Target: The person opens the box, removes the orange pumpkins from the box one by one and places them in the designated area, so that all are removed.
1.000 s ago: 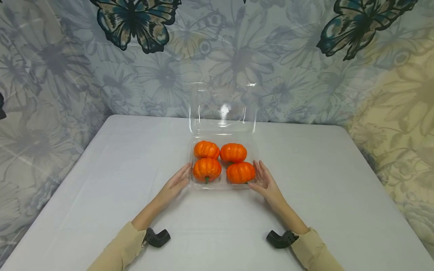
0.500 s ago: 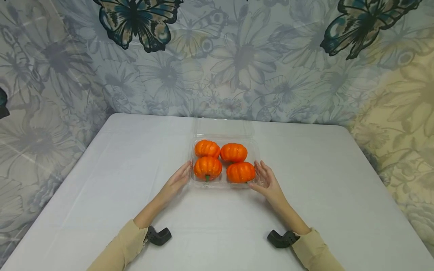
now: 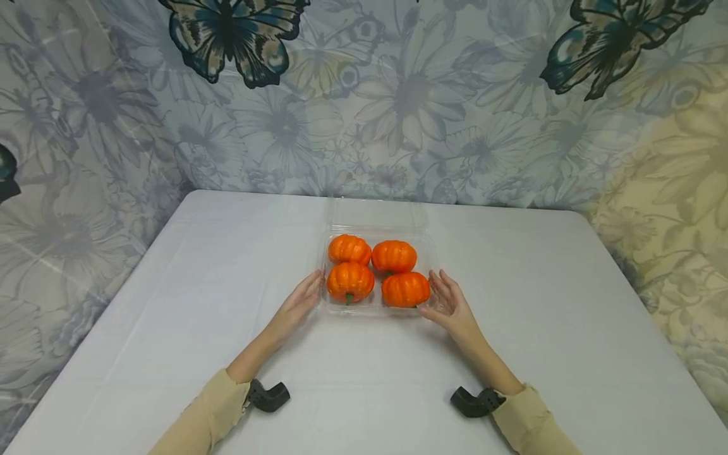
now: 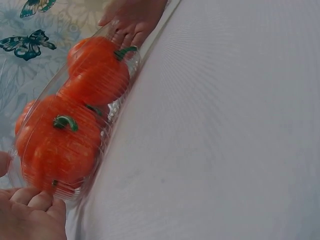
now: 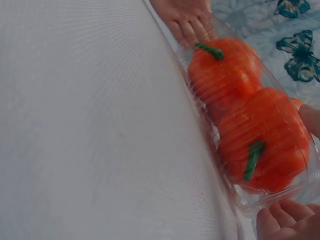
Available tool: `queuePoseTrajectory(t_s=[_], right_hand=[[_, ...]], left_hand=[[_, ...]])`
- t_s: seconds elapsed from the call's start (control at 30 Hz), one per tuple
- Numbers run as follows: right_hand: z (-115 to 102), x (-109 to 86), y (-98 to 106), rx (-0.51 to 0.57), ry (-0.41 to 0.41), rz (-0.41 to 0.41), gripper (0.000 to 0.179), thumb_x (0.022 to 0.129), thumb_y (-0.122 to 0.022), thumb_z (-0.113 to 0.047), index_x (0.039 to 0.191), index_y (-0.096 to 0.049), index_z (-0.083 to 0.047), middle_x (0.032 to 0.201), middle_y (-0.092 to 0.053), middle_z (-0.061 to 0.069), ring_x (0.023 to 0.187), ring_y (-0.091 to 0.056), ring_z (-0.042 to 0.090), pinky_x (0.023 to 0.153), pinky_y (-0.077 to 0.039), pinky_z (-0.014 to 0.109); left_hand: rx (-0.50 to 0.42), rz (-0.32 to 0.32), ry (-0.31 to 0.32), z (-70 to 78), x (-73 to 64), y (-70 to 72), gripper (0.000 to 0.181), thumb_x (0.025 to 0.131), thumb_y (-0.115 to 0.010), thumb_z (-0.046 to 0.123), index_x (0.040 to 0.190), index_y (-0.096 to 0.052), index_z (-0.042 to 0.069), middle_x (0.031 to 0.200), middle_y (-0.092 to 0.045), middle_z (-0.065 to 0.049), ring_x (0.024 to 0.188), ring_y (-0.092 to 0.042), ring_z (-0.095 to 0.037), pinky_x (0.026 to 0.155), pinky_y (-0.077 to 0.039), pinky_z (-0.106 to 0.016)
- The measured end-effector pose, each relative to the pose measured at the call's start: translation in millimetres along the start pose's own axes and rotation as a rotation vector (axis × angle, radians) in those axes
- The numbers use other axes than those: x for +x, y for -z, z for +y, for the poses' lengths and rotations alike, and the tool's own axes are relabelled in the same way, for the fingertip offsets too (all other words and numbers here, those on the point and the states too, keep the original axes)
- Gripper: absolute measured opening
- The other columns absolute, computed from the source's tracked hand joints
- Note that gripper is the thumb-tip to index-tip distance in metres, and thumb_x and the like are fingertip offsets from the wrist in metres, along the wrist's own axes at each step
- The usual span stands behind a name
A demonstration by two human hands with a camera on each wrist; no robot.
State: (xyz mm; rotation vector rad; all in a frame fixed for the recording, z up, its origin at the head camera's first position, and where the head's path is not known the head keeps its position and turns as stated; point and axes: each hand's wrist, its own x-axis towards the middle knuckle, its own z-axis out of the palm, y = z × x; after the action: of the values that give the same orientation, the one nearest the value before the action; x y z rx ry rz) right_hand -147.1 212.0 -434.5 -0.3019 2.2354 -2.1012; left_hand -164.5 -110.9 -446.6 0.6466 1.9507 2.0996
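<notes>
A clear plastic clamshell container [image 3: 368, 311] sits at the middle of the table with its lid [image 3: 376, 213] folded back behind it. Inside lie several small orange pumpkins, the front left one [image 3: 350, 282] and front right one [image 3: 406, 290] with green stems. My left hand [image 3: 299, 303] holds the container's left side; in the left wrist view its bent fingers [image 4: 37, 202] are at the corner. On the opposite side my right hand [image 3: 454, 311] holds the container, thumb near the front corner. The right wrist view shows those fingers [image 5: 287, 217] at its lower edge.
A white cloth covers the table [image 3: 364, 392]. Behind it hangs a flowered backdrop [image 3: 409, 114] with butterflies, close to the folded-back lid. Each wrist wears a black camera mount, the left mount [image 3: 270, 396] and the right mount [image 3: 476, 402].
The lid stood upright a second ago and has dropped backward, away from me. Both hands stay at the container's sides, and the pumpkins keep their places in it.
</notes>
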Motion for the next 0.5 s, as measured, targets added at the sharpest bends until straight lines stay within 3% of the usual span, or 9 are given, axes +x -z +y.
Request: queuePoseTrajectory(t_s=[0.3, 0.5], right_hand=[[1.0, -0.3, 3.3, 0.001, -0.001, -0.011, 0.087, 0.076, -0.067, 0.004, 0.141, -0.008, 0.003, 0.144, -0.020, 0.015, 0.130, -0.018, 0.027, 0.098, -0.030, 0.024], [-0.1, 0.1, 5.5, -0.001, 0.021, -0.007, 0.087, 0.074, -0.067, 0.008, 0.140, -0.010, 0.005, 0.143, -0.020, 0.019, 0.130, -0.018, 0.029, 0.101, -0.025, 0.027]], left_hand=[[0.072, 0.075, -0.064, -2.4, -0.6, -1.5, 0.050, 0.095, -0.040, 0.002, 0.138, -0.016, -0.009, 0.142, -0.018, -0.022, 0.130, -0.017, -0.030, 0.103, -0.020, -0.034], [0.073, 0.122, -0.135, -0.2, -0.2, -3.5, 0.051, 0.089, -0.045, -0.009, 0.134, -0.021, -0.014, 0.138, -0.023, -0.027, 0.127, -0.023, -0.036, 0.100, -0.025, -0.030]])
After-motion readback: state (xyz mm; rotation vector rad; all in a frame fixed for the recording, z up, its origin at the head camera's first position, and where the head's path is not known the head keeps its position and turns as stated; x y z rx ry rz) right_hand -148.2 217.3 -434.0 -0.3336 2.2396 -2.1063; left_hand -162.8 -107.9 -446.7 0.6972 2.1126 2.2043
